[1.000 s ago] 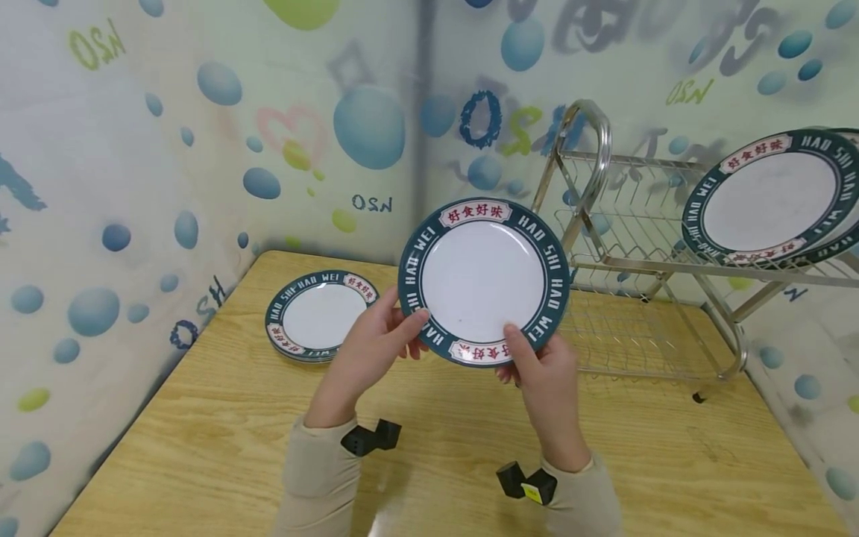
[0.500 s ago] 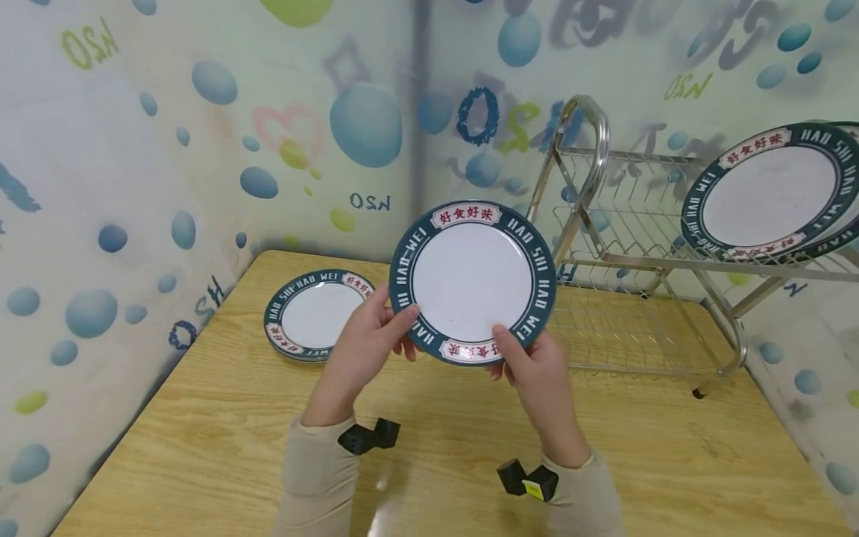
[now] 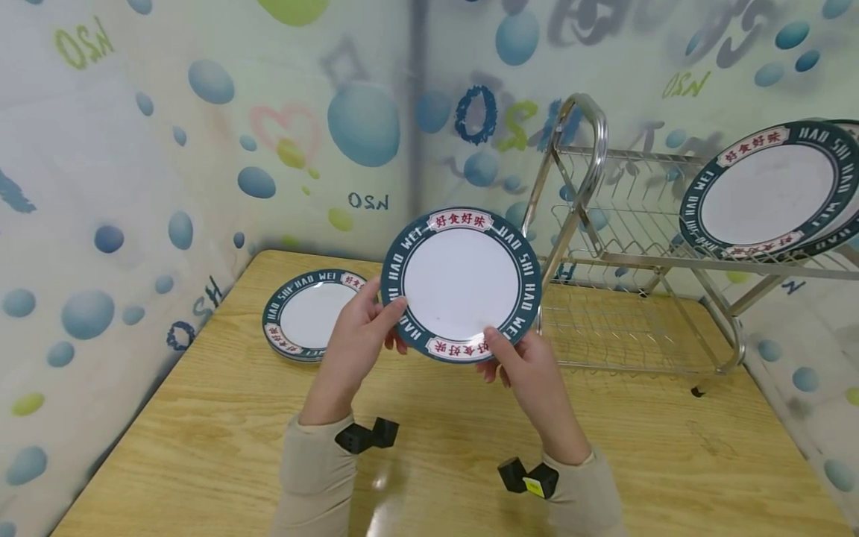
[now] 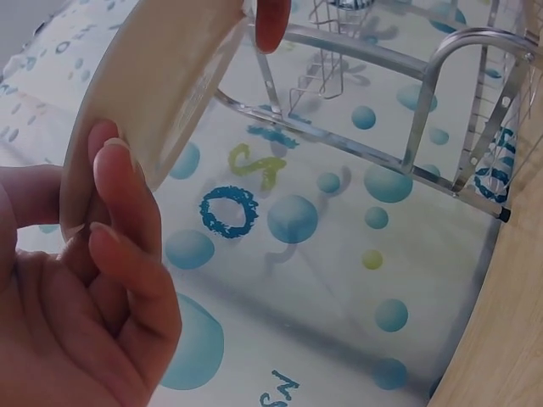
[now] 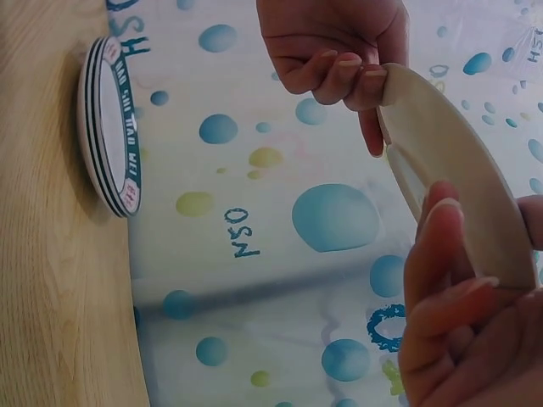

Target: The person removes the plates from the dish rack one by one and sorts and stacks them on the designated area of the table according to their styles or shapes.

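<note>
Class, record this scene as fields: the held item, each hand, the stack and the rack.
Held plate: white centre, dark green lettered rim, above the table
Left hand: grips its lower left edge
Right hand: grips its lower right edge
Stack: on the table, partly behind the left hand in the head view
Rack: metal, two tiers, at least two plates on the upper

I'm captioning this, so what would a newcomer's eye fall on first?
Probably the teal-rimmed plate, held up mid-picture in the head view by the left hand and right hand. Next, the metal rack at right, bearing tilted plates up top. Then the plate stack on the table, at left.
</note>
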Tool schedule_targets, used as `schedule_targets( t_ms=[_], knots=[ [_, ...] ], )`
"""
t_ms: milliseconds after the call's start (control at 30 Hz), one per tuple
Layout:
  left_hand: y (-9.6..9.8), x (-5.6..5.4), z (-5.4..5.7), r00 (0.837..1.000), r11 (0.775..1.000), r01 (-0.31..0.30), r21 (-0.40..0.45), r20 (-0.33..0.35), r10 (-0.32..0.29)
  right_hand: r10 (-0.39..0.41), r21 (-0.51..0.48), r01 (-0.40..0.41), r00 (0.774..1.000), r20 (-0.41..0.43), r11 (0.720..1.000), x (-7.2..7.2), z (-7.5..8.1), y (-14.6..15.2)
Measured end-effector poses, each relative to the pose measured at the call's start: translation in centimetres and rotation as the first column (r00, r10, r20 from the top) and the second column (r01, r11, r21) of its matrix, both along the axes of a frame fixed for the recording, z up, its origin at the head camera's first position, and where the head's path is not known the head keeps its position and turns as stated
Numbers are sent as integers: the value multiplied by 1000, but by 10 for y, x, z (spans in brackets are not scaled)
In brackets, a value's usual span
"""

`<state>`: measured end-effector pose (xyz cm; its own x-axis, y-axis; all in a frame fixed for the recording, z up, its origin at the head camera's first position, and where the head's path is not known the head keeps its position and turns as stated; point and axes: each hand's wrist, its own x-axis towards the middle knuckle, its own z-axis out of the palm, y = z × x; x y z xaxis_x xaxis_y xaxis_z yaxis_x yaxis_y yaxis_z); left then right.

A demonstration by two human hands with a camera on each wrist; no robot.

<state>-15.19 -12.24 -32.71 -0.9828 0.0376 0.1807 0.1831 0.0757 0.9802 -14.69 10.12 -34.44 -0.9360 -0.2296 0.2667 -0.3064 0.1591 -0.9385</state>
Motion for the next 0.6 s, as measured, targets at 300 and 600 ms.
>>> schedule_targets(
  t_ms=[300,600],
  knots=[
    [2,-1,-1,1000,1000,-26,13,1,26,-15,6,14,998,68,1000,0,2,0],
    [4,-1,-1,1000,1000,-25,13,17,25,-32,-49,35,997,74,998,7,19,-5]
  ],
)
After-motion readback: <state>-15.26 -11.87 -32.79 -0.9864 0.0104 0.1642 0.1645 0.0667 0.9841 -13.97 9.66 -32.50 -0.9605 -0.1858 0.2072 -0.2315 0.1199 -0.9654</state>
